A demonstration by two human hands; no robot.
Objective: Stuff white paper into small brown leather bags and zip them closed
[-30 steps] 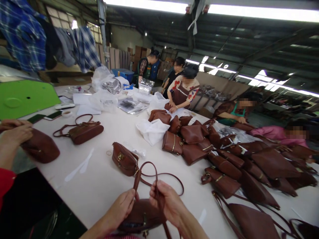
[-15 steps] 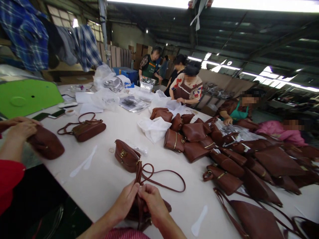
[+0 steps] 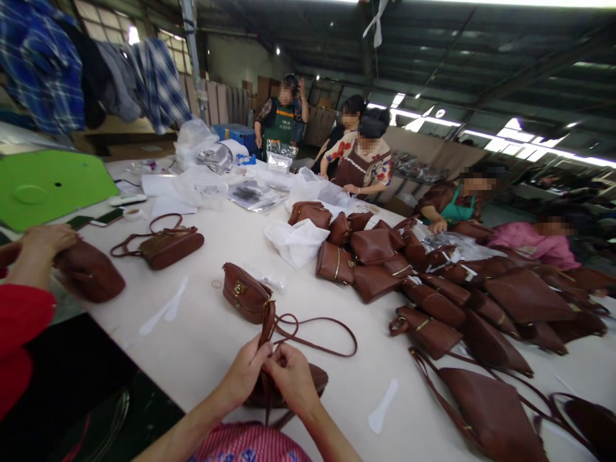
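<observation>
Close in front of me, my left hand [image 3: 244, 374] grips a brown leather strap [image 3: 267, 321] between thumb and fingers. Against it, my right hand [image 3: 292, 377] is closed in a pinch at the same strap. A brown bag [image 3: 318, 378] lies under my hands, partly hidden by them. Just beyond stands another small brown handbag [image 3: 246, 294] with a gold clasp and zip. A thin strap loop [image 3: 353, 343] curls over the table to the right of my hands.
Many brown bags [image 3: 380, 282] are heaped on the white table [image 3: 202, 359] at right. A white paper strip [image 3: 384, 405] lies near my right arm. At left a co-worker's hand [image 3: 48, 240] holds a bag [image 3: 91, 269]. Several people stand across the table.
My hands have shifted slightly upward and still hold the strap. A person in a green apron at the back has straightened and raised a hand to the head.
</observation>
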